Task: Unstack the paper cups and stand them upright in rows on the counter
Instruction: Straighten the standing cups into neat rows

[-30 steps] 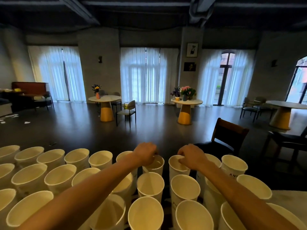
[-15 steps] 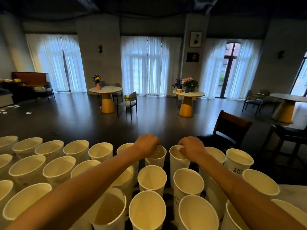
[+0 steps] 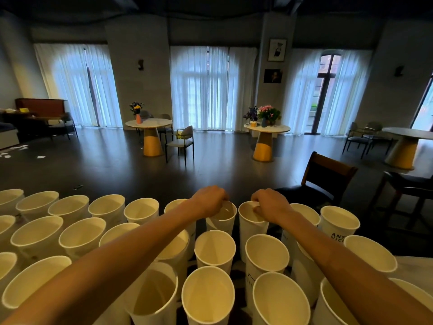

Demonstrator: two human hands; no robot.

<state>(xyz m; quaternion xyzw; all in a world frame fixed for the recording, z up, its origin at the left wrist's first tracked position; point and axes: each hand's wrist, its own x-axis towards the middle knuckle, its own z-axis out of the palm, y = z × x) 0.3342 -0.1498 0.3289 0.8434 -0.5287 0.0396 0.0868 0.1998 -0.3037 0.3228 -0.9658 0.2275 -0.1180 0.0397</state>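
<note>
At centre frame, in the far row, I have 2 paper cups in hand: the left-hand cup and the right-hand cup, both upright with their long axes vertical, side by side and just apart. My left hand pinches the near rim of its cup; my right hand pinches the rim of the other, fingers curled. Each cup sits directly under its own hand, so I judge the next move is straight down onto the counter and a release. Rows of standing cups fill the lower frame. A cup at right reads "ANY", the rest unreadable.
</note>
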